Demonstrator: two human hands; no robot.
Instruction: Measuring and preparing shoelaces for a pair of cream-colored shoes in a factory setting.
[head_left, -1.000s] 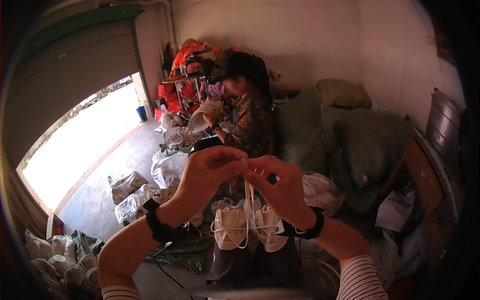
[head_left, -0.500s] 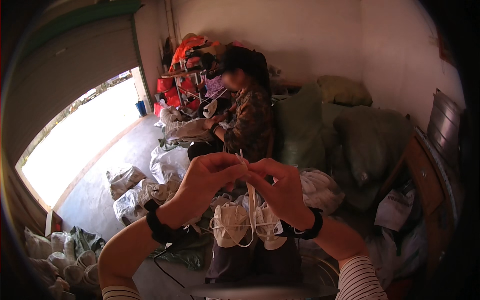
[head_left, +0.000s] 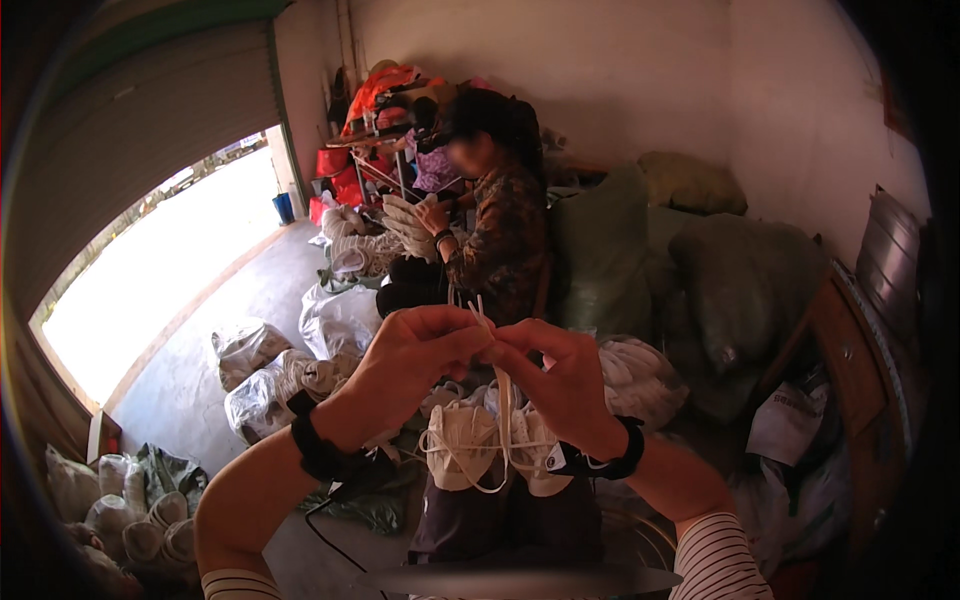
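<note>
Head view. My left hand [head_left: 425,355] and right hand [head_left: 555,370] meet at the fingertips, both pinching the flat cream shoelaces [head_left: 506,410]; two thin tips poke up above the pinch. From there the long axis drops near vertical to the pale sneakers [head_left: 462,455], side by side below, against my dark trousers [head_left: 460,520]. Neither hand clearly nearer. Shoelaces soft, ribbon-like, one slack loop hanging; uppers matte, rounded.

No text can be read.
</note>
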